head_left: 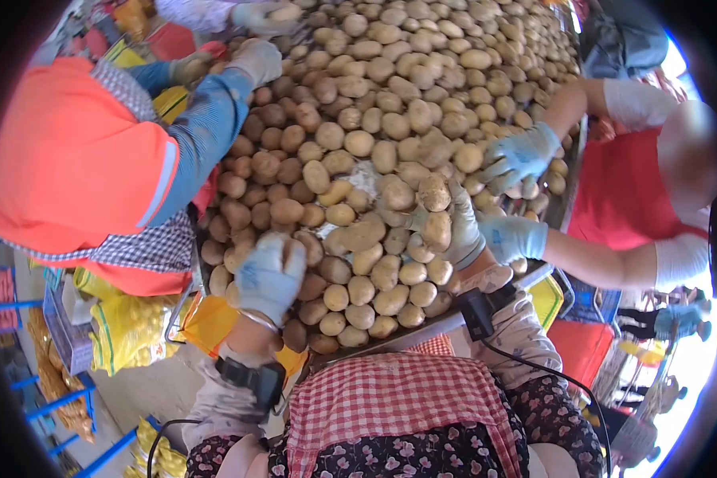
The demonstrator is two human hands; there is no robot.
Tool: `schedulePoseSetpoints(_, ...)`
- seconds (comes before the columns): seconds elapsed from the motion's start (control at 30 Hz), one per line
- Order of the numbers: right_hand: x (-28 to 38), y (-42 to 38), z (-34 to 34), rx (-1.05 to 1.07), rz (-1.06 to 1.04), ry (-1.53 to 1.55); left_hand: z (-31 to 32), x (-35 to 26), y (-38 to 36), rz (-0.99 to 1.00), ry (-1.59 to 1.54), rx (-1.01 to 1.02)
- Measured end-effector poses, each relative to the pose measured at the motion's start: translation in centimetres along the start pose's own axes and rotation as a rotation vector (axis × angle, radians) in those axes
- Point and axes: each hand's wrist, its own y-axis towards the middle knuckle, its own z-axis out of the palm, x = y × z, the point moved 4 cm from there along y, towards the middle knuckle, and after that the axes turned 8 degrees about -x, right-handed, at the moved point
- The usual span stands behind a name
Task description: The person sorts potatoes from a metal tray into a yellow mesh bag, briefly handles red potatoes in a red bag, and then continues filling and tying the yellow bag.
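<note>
Wearing a pale blue-and-white glove, my left hand (271, 275) rests low over the near left part of the potato pile (390, 123). Its fingers are slightly apart, and I see nothing held in it; its palm side is hidden. My right hand (464, 231), also gloved, is closed around a potato (436, 232) at the near right. Another brown potato (434, 193) lies just above it, against the fingertips. Between my hands sit several loose potatoes, with a whitish patch of table surface (364, 177) showing through beyond them.
A co-worker in an orange head covering (80, 159) reaches in from the left. On the right, another person's gloved hands (522, 157) are close to my right hand. The metal table edge (398, 338) runs before me; yellow bags (131, 331) and crates (65, 319) stand left.
</note>
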Motion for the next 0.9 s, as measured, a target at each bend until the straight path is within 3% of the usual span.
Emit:
schedulePoseSetpoints(0.1,-0.9,-1.7,-4.1,-0.027,-0.025,0.208,-1.5,-2.6,4.2,0.371,0.266,-0.504)
schedulePoseSetpoints(0.13,-1.9,-2.3,-6.5,-0.043,-0.058,0.216,-0.3,-2.8,4.4,0.405,0.253,-0.49)
schedulePoseSetpoints(0.2,-3.1,-4.7,-10.5,-0.28,-0.144,0.363,3.3,-2.9,6.4,0.332,0.378,-0.392)
schedulePoseSetpoints(0.23,-1.0,-8.0,-5.5,-0.216,-0.225,0.04,3.4,-3.9,5.4,0.401,0.266,-0.332)
schedulePoseSetpoints(0.27,-0.2,-12.2,-3.1,-0.394,-0.388,-0.394,3.3,-5.2,3.7,0.423,0.245,-0.228)
schedulePoseSetpoints(0.33,-2.4,-16.2,-8.1,-0.179,-0.048,0.001,4.2,-5.9,0.1,0.502,0.411,-0.115)
schedulePoseSetpoints(0.43,-3.0,-24.5,-10.7,-0.439,-0.177,0.061,4.7,-6.1,-2.3,0.562,0.504,-0.141)
schedulePoseSetpoints(0.47,-2.8,-26.6,-11.6,-0.231,-0.237,0.268,5.4,-5.8,-2.1,0.571,0.521,-0.15)
schedulePoseSetpoints(0.53,-3.5,-32.5,-17.6,-0.507,-0.455,0.091,5.7,-5.7,-1.6,0.54,0.422,-0.189)
schedulePoseSetpoints(0.6,-0.6,-39.0,-21.9,-0.947,-0.786,-1.231,6.2,-5.9,-0.8,0.599,0.297,-0.216)
schedulePoseSetpoints(0.67,2.2,-44.8,-27.5,-0.824,-1.188,0.144,7.0,-6.7,-0.6,0.553,0.555,-0.23)
schedulePoseSetpoints(0.77,8.1,-52.3,-31.5,-0.979,-1.403,0.222,7.1,-7.3,0.0,0.509,0.62,-0.207)
schedulePoseSetpoints(0.83,8.4,-54.9,-32.0,-1.406,-1.304,0.563,7.2,-7.3,0.0,0.521,0.624,-0.219)
schedulePoseSetpoints(0.9,6.5,-54.4,-35.7,-1.13,-1.279,0.211,7.1,-7.2,-0.5,0.569,0.612,-0.257)
